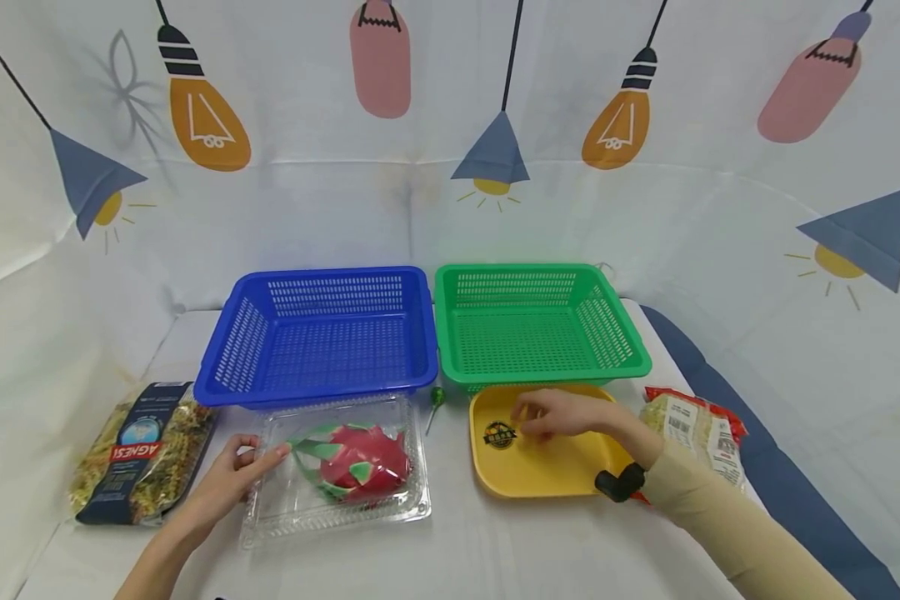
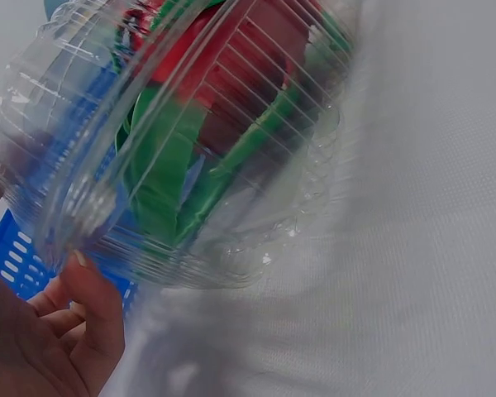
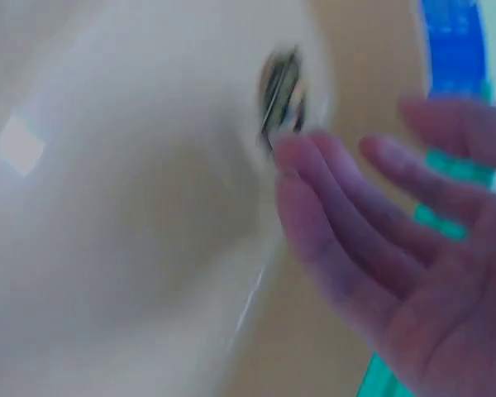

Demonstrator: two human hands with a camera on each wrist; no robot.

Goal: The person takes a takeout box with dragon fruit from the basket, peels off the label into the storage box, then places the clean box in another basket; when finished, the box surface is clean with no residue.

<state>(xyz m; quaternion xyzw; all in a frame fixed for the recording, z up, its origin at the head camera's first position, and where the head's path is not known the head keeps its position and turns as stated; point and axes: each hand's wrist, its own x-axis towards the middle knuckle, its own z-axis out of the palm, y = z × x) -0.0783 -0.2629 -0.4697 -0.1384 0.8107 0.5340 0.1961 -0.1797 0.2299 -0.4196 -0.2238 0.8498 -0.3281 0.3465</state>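
Note:
A clear plastic container (image 1: 300, 512) holds a red dragon fruit (image 1: 367, 462) with green leaf tips. My left hand (image 1: 232, 479) grips the container's left edge, its thumb on top; in the left wrist view that hand (image 2: 58, 331) is at the container's (image 2: 248, 240) lower left corner. Over the yellow tray (image 1: 570, 479) hovers my right hand (image 1: 558, 412), fingers loosely bent with nothing in them, near the dark round label (image 1: 499, 434). The right wrist view has the right hand (image 3: 397, 240) beside the label (image 3: 283, 95), fingers apart from the thumb.
A blue basket (image 1: 337, 350) and a green basket (image 1: 532, 342) stand side by side at the back. A small green-headed stick (image 1: 437, 398) lies between container and tray. A pasta bag (image 1: 138, 454) is at left; another food bag (image 1: 690, 425) lies at right beyond my forearm.

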